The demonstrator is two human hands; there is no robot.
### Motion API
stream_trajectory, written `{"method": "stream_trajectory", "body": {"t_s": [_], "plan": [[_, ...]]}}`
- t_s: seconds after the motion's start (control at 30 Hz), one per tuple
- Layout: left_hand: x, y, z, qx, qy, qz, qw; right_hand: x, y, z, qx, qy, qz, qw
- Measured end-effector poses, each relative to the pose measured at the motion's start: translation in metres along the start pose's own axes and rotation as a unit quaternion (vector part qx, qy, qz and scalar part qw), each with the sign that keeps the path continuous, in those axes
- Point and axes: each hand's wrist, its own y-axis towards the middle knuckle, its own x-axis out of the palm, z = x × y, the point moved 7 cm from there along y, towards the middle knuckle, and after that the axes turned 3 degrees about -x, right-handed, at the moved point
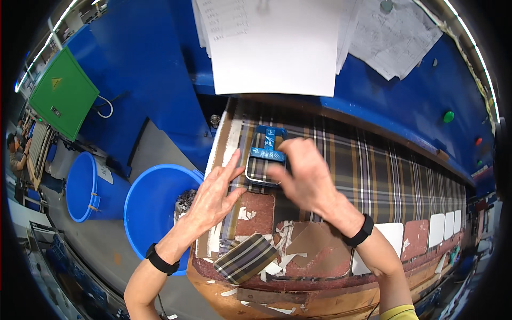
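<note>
A blue metal cutting die (269, 152), a rounded rectangular frame with a crossbar, stands on dark plaid fabric (341, 160) near its left end. My left hand (213, 197) lies beside the die's lower left, open, with its fingers stretched toward it. Over the die's right side is my right hand (306, 173), slightly blurred; its thumb and forefinger are spread apart and its other fingers are hidden. Whether it touches the die I cannot tell. Nearer me, a cut plaid piece (248, 258) rests at an angle by a worn reddish pad (255, 213).
White pads (386, 242) and reddish pads (415, 240) line the bench's front edge to the right. Torn paper scraps (285, 242) litter the near edge. Two blue bins (146, 200) stand left. Behind the fabric rises a blue machine (394, 90) with hanging papers (272, 53).
</note>
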Motion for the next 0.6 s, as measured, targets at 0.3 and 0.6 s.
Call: {"method": "stream_trajectory", "body": {"t_s": [0.3,0.6], "plan": [[0.004,0.007,0.012,0.025,0.069,0.010,0.997,0.047,-0.023,0.050,0.245,0.251,-0.137,0.926],[0.002,0.003,0.019,0.083,0.095,0.072,0.989,0.043,-0.026,0.039,0.275,0.278,-0.136,0.910]]}}
